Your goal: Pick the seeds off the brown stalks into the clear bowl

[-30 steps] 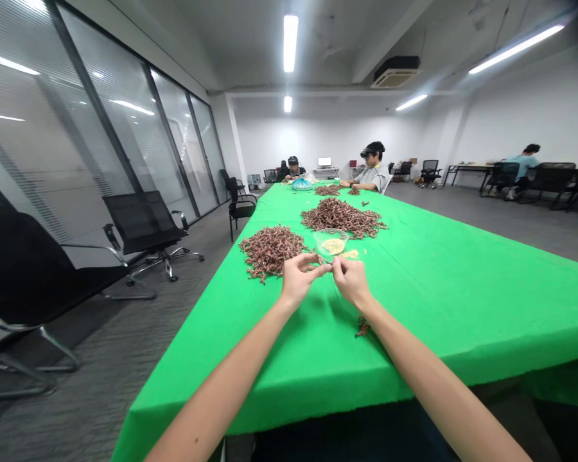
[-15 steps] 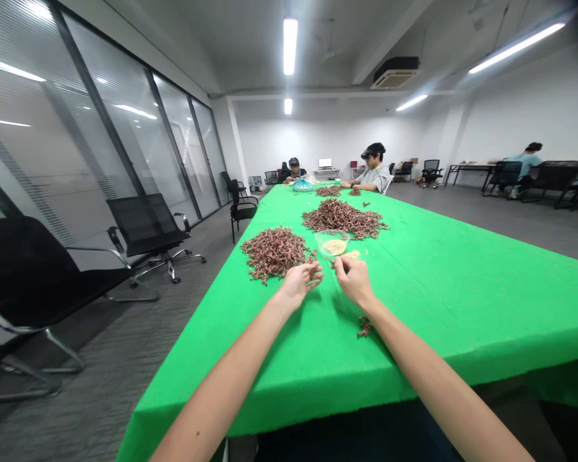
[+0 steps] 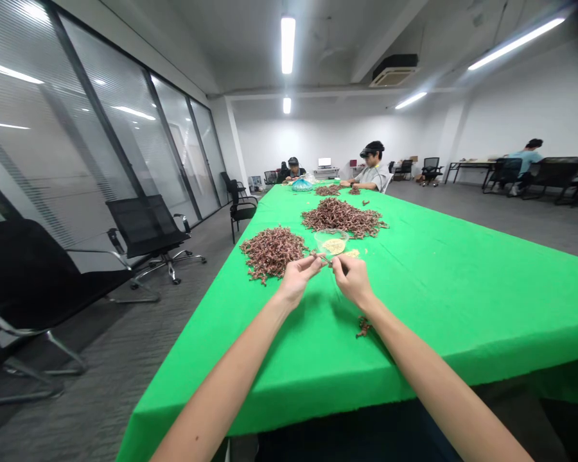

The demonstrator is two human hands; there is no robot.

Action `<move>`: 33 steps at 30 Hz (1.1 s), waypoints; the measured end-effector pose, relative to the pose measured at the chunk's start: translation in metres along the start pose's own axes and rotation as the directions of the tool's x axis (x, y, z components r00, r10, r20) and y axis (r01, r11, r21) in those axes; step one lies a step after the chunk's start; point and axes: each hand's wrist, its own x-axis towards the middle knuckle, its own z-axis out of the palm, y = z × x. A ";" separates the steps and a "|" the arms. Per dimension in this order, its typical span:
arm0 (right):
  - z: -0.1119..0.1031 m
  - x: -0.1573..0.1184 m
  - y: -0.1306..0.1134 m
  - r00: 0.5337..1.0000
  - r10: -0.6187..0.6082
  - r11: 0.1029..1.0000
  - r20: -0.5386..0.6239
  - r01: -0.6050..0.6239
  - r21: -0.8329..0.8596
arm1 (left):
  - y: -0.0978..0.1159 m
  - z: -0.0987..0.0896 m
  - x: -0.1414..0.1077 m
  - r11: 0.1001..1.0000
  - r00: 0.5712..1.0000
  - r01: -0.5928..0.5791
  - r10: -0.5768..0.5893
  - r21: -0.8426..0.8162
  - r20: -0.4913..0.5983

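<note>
Left hand (image 3: pixel 296 280) and right hand (image 3: pixel 352 280) close together above a green cloth-covered table (image 3: pixel 438 308), wrists well apart, fingertips almost meeting. Small reddish-brown piece (image 3: pixel 322 258) apparently pinched between the fingertips of both hands, just in front of a clear plastic bowl (image 3: pixel 331 242); piece too small to make out its exact shape, grip of the right hand partly hidden from this view. Large heap of dried, twisted brown pieces (image 3: pixel 271 253) just beyond and to the left of the left hand, not touching it. Second large heap (image 3: pixel 343 217) farther along the table, behind the bowl; third, smaller heap (image 3: pixel 327 190) near the far end. Pale yellow granules (image 3: pixel 334 246) inside the bowl, a few loose granules (image 3: pixel 351 254) on the cloth just beside it, near the right hand. Small brown clump (image 3: pixel 363 327) on the cloth near the right forearm, apart from the heaps. Blue object (image 3: pixel 302 185) at the far end of the table. Seated co-worker in a grey shirt (image 3: pixel 373 174) along the table's far right side, second seated person (image 3: pixel 293 171) at the far end, third person (image 3: pixel 525 160) at a separate table on the right. Black mesh office chairs (image 3: pixel 147 224) beside the glass partition (image 3: pixel 125 128) on the left.
</note>
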 end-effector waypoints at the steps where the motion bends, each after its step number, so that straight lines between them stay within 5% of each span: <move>1: -0.001 0.000 -0.001 1.000 -0.021 1.000 -0.002 0.021 -0.016 | 0.000 0.001 0.000 1.000 1.000 -0.021 0.021 -0.016 -0.004; 33: 0.001 0.000 0.000 0.993 -0.108 0.994 -0.055 0.108 -0.008 | 0.008 0.009 -0.006 0.986 0.975 -0.121 0.139 -0.112 0.175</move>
